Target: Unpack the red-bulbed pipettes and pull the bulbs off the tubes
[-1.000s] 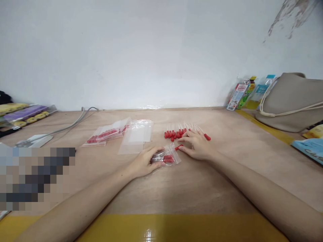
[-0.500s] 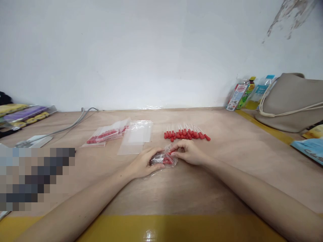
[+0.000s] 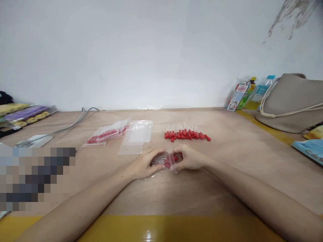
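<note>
The pale wooden table (image 3: 239, 148) bears a row of red-capped clear sticks (image 3: 186, 135) and a stack of empty clear plastic bags (image 3: 137, 137) — side by side. A grey cable (image 3: 68, 127) lies left.

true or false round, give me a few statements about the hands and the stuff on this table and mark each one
1. The left hand and the right hand both hold a small clear bag with red-tipped sticks inside. True.
2. The loose row of sticks lies nearer the person than the hands do. False: it lies beyond the hands, toward the wall.
3. The filled bags lie left of the empty bags. True.
4. The beige bag stands at the left end of the table. False: it stands at the far right, beside the bottles.
</note>
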### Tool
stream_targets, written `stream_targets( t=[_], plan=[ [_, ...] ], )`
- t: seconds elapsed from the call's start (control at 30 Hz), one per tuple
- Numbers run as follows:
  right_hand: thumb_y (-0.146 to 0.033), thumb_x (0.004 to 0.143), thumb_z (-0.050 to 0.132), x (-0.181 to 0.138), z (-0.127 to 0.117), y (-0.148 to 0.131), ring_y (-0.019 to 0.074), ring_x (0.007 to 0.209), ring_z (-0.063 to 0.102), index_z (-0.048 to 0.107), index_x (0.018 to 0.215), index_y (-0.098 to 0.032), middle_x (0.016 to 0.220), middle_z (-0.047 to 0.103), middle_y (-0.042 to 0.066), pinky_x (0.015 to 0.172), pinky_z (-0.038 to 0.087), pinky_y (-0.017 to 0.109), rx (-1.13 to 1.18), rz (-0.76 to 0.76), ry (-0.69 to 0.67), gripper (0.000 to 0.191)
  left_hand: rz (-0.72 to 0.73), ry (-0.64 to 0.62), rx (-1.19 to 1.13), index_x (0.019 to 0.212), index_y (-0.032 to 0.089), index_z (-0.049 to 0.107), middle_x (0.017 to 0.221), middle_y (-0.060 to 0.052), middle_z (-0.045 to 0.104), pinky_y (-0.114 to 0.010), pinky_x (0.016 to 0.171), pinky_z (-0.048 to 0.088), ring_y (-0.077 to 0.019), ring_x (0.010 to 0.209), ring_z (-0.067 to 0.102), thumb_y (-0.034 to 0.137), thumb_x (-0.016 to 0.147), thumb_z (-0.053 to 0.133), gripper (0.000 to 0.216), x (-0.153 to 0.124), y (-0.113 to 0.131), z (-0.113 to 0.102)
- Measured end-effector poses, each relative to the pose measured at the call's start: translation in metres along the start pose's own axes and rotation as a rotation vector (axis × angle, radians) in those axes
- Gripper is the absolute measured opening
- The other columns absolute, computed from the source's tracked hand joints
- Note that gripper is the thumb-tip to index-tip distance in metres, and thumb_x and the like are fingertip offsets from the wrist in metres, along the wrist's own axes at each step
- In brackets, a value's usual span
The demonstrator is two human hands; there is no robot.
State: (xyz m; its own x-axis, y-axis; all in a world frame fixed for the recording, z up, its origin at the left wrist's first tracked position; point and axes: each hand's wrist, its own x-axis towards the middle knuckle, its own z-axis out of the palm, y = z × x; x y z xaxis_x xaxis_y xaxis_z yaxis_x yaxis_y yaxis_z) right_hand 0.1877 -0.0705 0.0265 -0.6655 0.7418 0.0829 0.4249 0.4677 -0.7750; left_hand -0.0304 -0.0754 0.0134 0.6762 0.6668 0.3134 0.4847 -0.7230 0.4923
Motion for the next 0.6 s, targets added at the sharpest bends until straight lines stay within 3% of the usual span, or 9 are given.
stream_targets(
  t=[0.1,0.2,0.37,0.5,0.6],
  plan=[
    [-0.029,0.056,0.070,0.000,0.004,-0.002,0.0087,0.057,0.046,0.064,0.071,-0.017,0.059,0.053,-0.006,0.051,0.032,0.019,-0.131,0.019,0.073,0.020,0.005,-0.001,-0.003,0.119,0.021,0.043,0.114,-0.007,0.056,-0.033,0.087,0.043,-0.0196,0.103,0.053,0.038,0.081,0.054,0.043,0.000,0.000,0.000],
    [-0.027,0.059,0.067,0.001,0.008,-0.002,0.0095,0.058,0.049,0.064,0.074,-0.017,0.060,0.057,-0.005,0.052,0.035,0.020,-0.110,0.044,0.131,0.018,-0.001,-0.004,-0.006,0.119,0.021,0.044,0.113,-0.007,0.056,-0.033,0.086,0.044,-0.0197,0.101,0.054,0.038,0.082,0.053,0.042,0.000,0.000,0.000],
    [-0.018,0.059,0.064,0.001,0.001,0.002,0.0120,0.068,0.058,0.061,0.081,-0.015,0.077,0.064,0.000,0.059,0.044,0.021,0.274,0.165,0.115,0.022,-0.008,-0.010,0.007,0.119,0.022,0.044,0.114,-0.006,0.056,-0.033,0.087,0.043,-0.0203,0.103,0.053,0.039,0.081,0.053,0.043,0.001,0.000,0.000],
    [-0.018,0.062,0.064,0.000,-0.011,0.008,0.0074,0.052,0.056,0.057,0.085,-0.016,0.068,0.062,-0.001,0.049,0.046,0.019,0.504,0.373,0.085,0.024,-0.022,-0.008,0.015,0.119,0.021,0.043,0.114,-0.006,0.056,-0.033,0.088,0.043,-0.0203,0.103,0.053,0.039,0.081,0.054,0.044,0.001,-0.001,0.000],
    [-0.015,0.061,0.067,-0.001,-0.016,0.011,0.0083,0.052,0.058,0.055,0.082,-0.016,0.066,0.061,-0.001,0.051,0.051,0.020,0.651,0.445,0.116,0.024,-0.029,-0.014,0.004,0.119,0.021,0.044,0.113,-0.007,0.056,-0.033,0.087,0.043,-0.0203,0.101,0.053,0.039,0.080,0.054,0.044,0.001,0.000,0.000]
  ],
)
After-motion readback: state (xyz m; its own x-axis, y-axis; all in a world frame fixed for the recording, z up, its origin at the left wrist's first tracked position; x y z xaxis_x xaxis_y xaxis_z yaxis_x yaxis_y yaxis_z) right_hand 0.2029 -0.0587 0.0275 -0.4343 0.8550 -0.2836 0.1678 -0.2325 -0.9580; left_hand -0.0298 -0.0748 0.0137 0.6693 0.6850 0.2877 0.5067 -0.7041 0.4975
